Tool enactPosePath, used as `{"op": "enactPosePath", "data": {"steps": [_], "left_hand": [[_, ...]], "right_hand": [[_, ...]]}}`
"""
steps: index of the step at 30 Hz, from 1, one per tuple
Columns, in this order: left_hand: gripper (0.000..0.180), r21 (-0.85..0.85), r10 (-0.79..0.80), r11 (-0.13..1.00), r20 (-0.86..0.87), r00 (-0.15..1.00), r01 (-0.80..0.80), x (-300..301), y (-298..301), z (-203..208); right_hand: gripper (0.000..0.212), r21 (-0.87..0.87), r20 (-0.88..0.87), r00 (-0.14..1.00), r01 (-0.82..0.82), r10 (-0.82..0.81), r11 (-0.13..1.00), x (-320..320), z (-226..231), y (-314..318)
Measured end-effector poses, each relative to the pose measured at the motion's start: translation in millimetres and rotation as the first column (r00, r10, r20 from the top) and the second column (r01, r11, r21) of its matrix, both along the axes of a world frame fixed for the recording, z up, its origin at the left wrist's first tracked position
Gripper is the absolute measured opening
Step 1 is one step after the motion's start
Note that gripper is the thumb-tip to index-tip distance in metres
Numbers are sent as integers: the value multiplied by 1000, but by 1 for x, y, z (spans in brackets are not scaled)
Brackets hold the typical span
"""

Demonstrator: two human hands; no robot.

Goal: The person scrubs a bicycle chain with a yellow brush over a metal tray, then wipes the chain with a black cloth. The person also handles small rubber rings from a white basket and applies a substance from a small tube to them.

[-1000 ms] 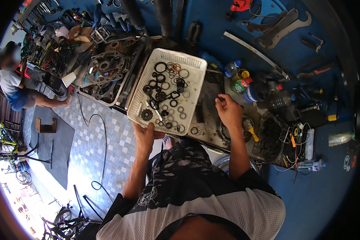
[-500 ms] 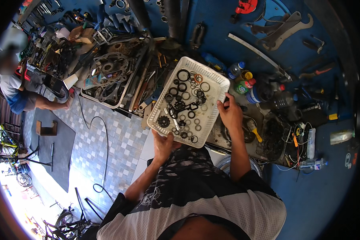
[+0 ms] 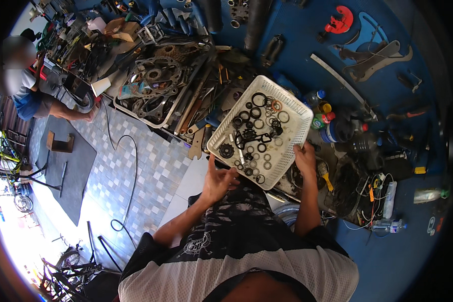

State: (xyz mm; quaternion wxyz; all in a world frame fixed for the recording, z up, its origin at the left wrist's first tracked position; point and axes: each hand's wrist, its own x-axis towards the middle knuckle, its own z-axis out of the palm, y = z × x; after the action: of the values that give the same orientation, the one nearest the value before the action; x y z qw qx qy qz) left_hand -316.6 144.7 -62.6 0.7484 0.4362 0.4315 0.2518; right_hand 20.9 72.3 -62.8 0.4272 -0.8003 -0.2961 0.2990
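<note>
Floor (image 3: 151,166) of grey and pale tiles is spread across the left half of the frame, and the upper right is filled by a blue wall (image 3: 297,35) hung with tools. At the far left, another person (image 3: 22,93) is seen beside the cluttered work area. A cluttered table (image 3: 286,185) is partly covered, near the centre, by a white plastic basket (image 3: 294,128), which is held tilted in the picture. To its upper left, a metal tray (image 3: 136,118) is heaped with greasy parts.

The basket's right edge is grasped by the right hand (image 3: 305,158). The left hand (image 3: 219,183) is placed at the lower left edge with thumb and forefinger spread; whether the rim is gripped cannot be told. Right of the basket, capped bottles (image 3: 319,120) are crowded together, and a yellow-handled brush (image 3: 327,181) is laid lower down.

Inside the basket, a dark toothed wheel (image 3: 227,150) is set near the left corner, while black rings (image 3: 259,99), pale rings and an orange ring (image 3: 276,105) are scattered about.
</note>
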Motion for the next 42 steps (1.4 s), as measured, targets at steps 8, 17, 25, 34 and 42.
{"op": "enactPosePath", "data": {"steps": [8,17,25,34,42], "left_hand": [[29,715,287,681,-459,840,158,-43,100,1],[44,502,317,-40,-814,487,864,15,184,-3],[37,566,237,-239,-754,613,789,12,203,-12],[46,751,-98,155,-634,767,642,-13,147,39],[32,796,-124,574,-146,982,191,-102,123,103]], "right_hand": [[30,70,49,995,84,-87,994,27,47,-37],[32,63,51,967,246,-250,967,35,92,-90],[31,128,14,957,286,-290,950,33,110,-127],[30,225,73,977,179,-200,958,35,116,-111],[29,207,-68,991,129,-117,970,25,98,-34]]}}
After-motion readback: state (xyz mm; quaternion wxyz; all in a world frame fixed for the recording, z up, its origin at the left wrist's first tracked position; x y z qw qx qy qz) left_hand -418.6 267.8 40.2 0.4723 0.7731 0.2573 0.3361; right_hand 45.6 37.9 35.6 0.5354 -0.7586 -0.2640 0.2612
